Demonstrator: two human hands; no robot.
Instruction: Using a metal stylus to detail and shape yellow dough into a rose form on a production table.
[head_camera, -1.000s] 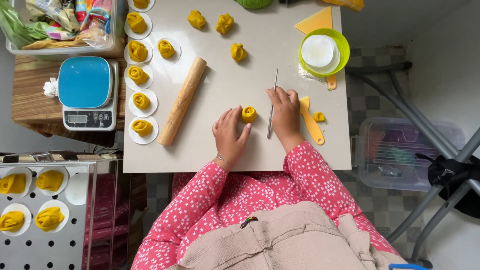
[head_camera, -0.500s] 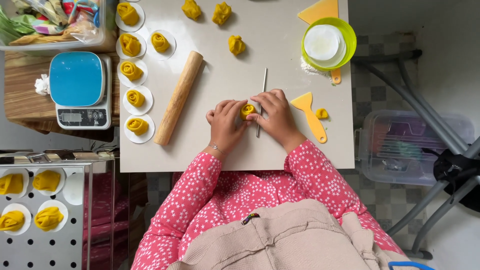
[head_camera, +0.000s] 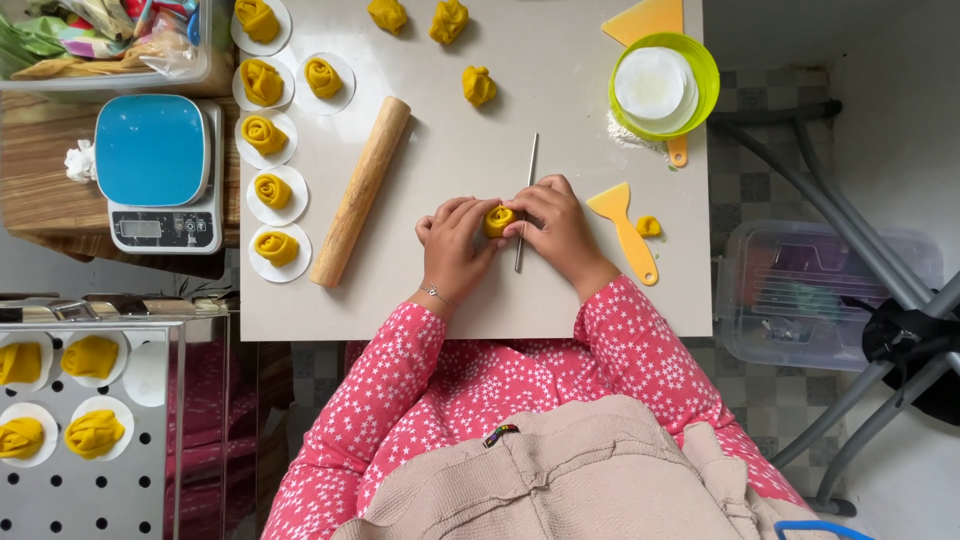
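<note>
We see the left hand (head_camera: 455, 240) and the right hand (head_camera: 556, 222) pressed together around a small yellow dough roll (head_camera: 499, 219), with fingers closed on it from both sides. The roll sits on the pale grey table (head_camera: 560, 300), near the front middle. A thin metal stick (head_camera: 526, 200) lies on the table and runs under the right hand. Just to the right lies a yellow plastic scraper (head_camera: 625, 226), and beside that a tiny yellow dough bit (head_camera: 649, 226). To the left lies a long wooden rolling pin (head_camera: 361, 190). Past it, yellow dough roses on round white papers (head_camera: 271, 165) stand in a row.
</note>
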